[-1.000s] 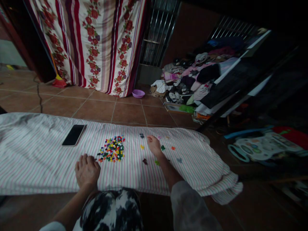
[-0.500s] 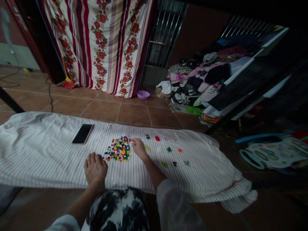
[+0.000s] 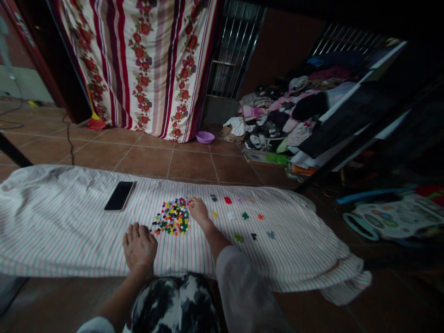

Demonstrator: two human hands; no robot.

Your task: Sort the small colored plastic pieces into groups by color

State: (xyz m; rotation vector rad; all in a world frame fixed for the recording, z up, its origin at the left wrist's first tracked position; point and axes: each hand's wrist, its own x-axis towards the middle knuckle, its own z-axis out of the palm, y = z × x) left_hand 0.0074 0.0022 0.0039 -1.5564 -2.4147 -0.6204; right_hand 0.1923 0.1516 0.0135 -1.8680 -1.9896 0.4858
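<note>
A mixed pile of small coloured pieces (image 3: 172,216) lies on the striped cloth (image 3: 86,231). At the pile's upper right edge, my right hand (image 3: 199,210) has its fingers drawn together; a speck of red shows at the fingertips, but whether it is held is too small to tell. My left hand (image 3: 140,246) rests palm down on the cloth at the lower left of the pile, fingers stretched out. Right of my right hand, small single-colour groups sit apart in rows, among them red pieces (image 3: 227,200), dark green pieces (image 3: 245,216), orange pieces (image 3: 260,216) and light green pieces (image 3: 238,237).
A phone (image 3: 120,196) lies on the cloth left of the pile. Beyond the cloth are a tiled floor, a purple basin (image 3: 206,137), a hanging floral curtain (image 3: 159,69) and a heap of clothes (image 3: 277,115). A red broom (image 3: 96,122) stands at the left.
The view has shifted slightly. My right hand stays at the pile's upper right edge with its fingers together. My left hand still lies flat on the cloth.
</note>
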